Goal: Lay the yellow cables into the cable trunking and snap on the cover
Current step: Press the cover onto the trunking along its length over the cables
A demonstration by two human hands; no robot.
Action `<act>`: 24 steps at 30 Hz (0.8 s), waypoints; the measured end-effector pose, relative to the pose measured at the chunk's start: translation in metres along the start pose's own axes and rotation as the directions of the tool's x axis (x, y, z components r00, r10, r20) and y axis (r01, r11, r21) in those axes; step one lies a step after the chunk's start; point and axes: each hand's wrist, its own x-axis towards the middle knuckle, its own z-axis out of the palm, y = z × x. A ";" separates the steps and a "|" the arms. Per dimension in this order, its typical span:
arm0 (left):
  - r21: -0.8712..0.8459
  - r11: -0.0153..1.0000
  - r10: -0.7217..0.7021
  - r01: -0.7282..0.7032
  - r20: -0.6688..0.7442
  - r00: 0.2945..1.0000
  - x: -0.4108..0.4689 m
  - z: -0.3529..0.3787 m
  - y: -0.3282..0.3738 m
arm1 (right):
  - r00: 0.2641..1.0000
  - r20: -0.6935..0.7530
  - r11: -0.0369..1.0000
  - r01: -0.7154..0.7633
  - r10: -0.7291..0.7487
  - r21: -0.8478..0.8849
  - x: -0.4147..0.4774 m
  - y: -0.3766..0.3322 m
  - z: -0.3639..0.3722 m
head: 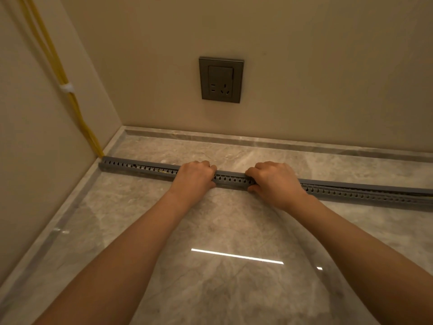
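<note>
Beige walls meeting in a corner, a glossy marble floor [234, 221], and a grey socket [221, 80] on the far wall, so a pretty ordinary room.

The grey trunking [230, 181] lies flat on the floor, running from the left wall out past the right edge of the shot. The yellow cables [70, 99] come down the left wall, bundled with a white tie [66, 87], and go in at the corner end. Little bits of yellow show through the slots on the left stretch, so the cables look to be inside already.

So this is the cover stage. The person's left hand [194, 175] and right hand [273, 181] sit near each other mid-run. Each is clamped on the trunking, with fingers curled over the cover [230, 174] and thumb against the near side, squeezing it down.

From the corner up to the hands the cover looks seated. Right of the right hand there seems to be a dark gap under it, so it's probably not clicked in there yet.

The next move is likely shifting both hands rightward and pressing again bit by bit. It's worth checking that no cable gets pinched under the lip.
</note>
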 end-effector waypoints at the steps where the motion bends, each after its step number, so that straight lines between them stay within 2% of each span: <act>1: -0.004 1.000 0.003 -0.003 -0.003 1.000 0.000 0.000 0.000 | 1.000 0.000 1.000 0.007 -0.007 -0.008 0.000 0.000 0.000; 10: 0.018 1.000 0.001 0.000 -0.046 0.999 0.004 0.001 0.014 | 0.999 0.001 0.999 0.041 -0.041 -0.027 -0.003 -0.003 -0.001; 17: 0.025 0.995 0.098 -0.097 -0.068 0.993 0.022 -0.006 0.055 | 0.999 0.000 0.999 0.040 -0.040 0.003 0.003 0.001 -0.004; 24: 0.058 0.990 0.134 -0.128 -0.107 0.985 0.021 0.003 0.053 | 0.999 -0.047 0.997 0.023 -0.020 0.076 0.000 0.004 0.004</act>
